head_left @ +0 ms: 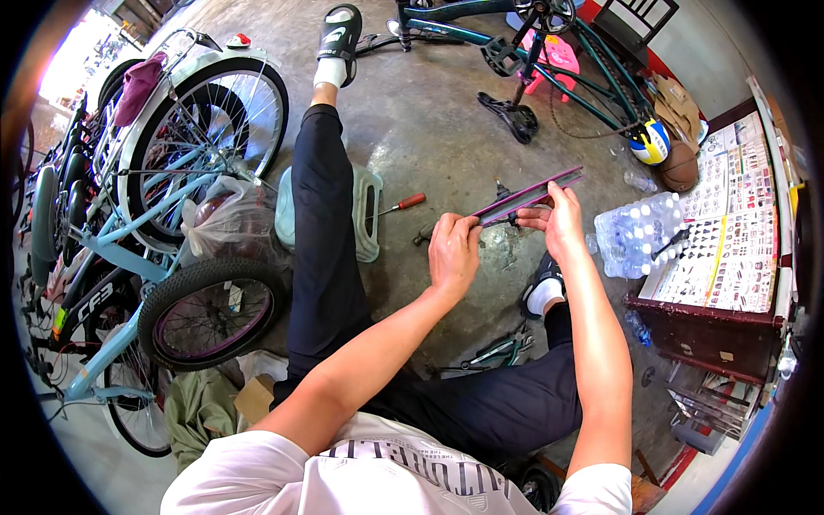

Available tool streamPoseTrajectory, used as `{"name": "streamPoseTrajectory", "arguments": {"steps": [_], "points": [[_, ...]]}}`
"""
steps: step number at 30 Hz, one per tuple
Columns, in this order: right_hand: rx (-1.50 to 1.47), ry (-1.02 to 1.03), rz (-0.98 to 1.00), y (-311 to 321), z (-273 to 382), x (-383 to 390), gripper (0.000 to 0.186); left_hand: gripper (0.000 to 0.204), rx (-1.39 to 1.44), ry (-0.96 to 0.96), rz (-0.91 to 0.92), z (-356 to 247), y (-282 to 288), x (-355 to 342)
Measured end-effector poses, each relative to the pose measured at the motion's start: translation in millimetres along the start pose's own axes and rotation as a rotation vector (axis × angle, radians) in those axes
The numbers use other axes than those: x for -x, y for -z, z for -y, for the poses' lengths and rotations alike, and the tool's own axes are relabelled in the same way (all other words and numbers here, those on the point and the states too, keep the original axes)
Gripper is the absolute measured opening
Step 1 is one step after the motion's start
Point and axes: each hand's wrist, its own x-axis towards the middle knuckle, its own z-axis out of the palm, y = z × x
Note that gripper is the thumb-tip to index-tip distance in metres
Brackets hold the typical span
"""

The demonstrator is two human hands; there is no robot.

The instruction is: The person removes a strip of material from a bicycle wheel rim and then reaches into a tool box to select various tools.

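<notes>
White shirt (pixel 232 472), hands (pixel 455 255) holding purple piece (pixel 515 201), wrapped bottles (pixel 639 236)

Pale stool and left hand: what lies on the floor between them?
A screwdriver and, nearer the left hand, a metal piece; the head view shows both.

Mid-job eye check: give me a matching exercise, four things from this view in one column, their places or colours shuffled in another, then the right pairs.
Things
1. Pink stool
2. Thin purple piece
3. Screwdriver
4. Pack of bottles

Places or colours
A. Red-handled, lying on the floor
B. Just left of the dark red cabinet
C. Held by the left hand and right hand
D. Partly behind the teal bike frame

Right pairs: 1-D, 2-C, 3-A, 4-B
</notes>
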Motion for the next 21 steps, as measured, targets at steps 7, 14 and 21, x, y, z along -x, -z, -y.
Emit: {"name": "streamPoseTrajectory", "arguments": {"steps": [7, 14, 21], "points": [[0.019, 0.005, 0.003, 4.1, -1.5, -1.3, 0.027, 0.011, 0.031, 0.079, 0.058, -2.2, -1.3, 0.7], [0.029, 0.007, 0.013, 10.3, 1.9, -2.1, 0.029, 0.013, -0.012, 0.087, 0.139, -10.0, 4.6, -5.2], [0.106, -0.003, 0.017, 21.6, 6.5, -4.3, 0.033, 0.044, 0.179, 0.147, 0.249, -2.7, 28.5, 17.5]]}}
